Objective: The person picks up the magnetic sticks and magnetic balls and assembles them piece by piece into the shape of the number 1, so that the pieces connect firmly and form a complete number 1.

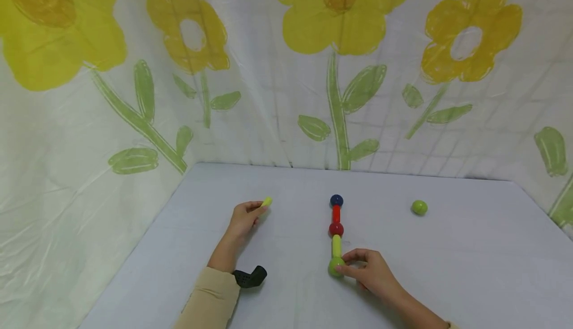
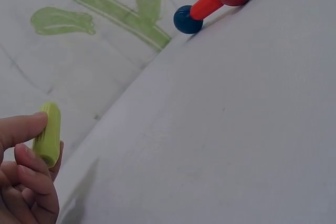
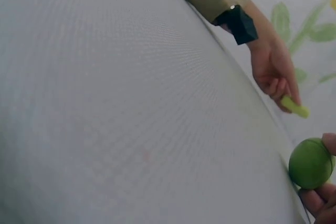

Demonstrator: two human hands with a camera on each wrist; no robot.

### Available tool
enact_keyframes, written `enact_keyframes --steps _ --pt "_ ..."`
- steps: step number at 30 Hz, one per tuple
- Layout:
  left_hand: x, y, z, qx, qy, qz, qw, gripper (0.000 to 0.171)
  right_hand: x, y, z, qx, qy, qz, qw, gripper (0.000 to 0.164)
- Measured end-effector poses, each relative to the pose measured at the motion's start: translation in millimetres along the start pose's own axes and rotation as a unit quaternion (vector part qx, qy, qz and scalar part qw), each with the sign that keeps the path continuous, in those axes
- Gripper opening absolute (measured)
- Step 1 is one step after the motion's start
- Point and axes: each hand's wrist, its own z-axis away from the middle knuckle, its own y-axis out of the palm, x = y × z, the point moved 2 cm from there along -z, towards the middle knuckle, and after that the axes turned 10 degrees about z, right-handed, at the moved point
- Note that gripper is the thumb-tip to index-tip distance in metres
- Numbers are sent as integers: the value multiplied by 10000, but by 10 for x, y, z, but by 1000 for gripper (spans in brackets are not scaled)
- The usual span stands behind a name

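Observation:
Between thumb and fingers, my left hand (image 1: 245,218) pinches a short yellow-green rod (image 2: 48,136) above the left part of the table. My right hand (image 1: 371,273) pinches a green ball (image 1: 335,267) at the near end of a joined chain. From that ball the chain runs away from me: a yellow-green rod (image 1: 336,246), a red ball (image 1: 336,229), a red rod (image 1: 336,213) and a dark blue ball (image 1: 336,200). In the right wrist view, the thumb and fingers lie around the green ball's side (image 3: 311,163).
A loose green ball (image 1: 419,207) lies at the back right of the white table (image 1: 447,259). Behind the table hangs a white curtain (image 1: 264,120) printed with yellow flowers. A black wrist camera (image 1: 250,276) sticks out from the left sleeve (image 1: 214,294).

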Motion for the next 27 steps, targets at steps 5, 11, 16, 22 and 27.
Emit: enact_keyframes --steps 5,11,16,22,27 --pt "-25 56 33 153 -90 4 9998 33 -13 -8 -12 39 -74 26 10000 45" --pt "-59 124 82 387 -180 16 9991 34 -23 -27 -52 24 -59 74 10000 44" --pt "-88 189 129 569 -254 45 9980 33 -13 -43 -65 11 -102 113 9999 42" --pt "-93 257 159 757 -276 194 9966 36 1 -53 -99 19 33 96 9999 42" --pt "-82 289 177 1107 -6 399 9930 42 3 -60 -144 -18 22 155 9999 42"
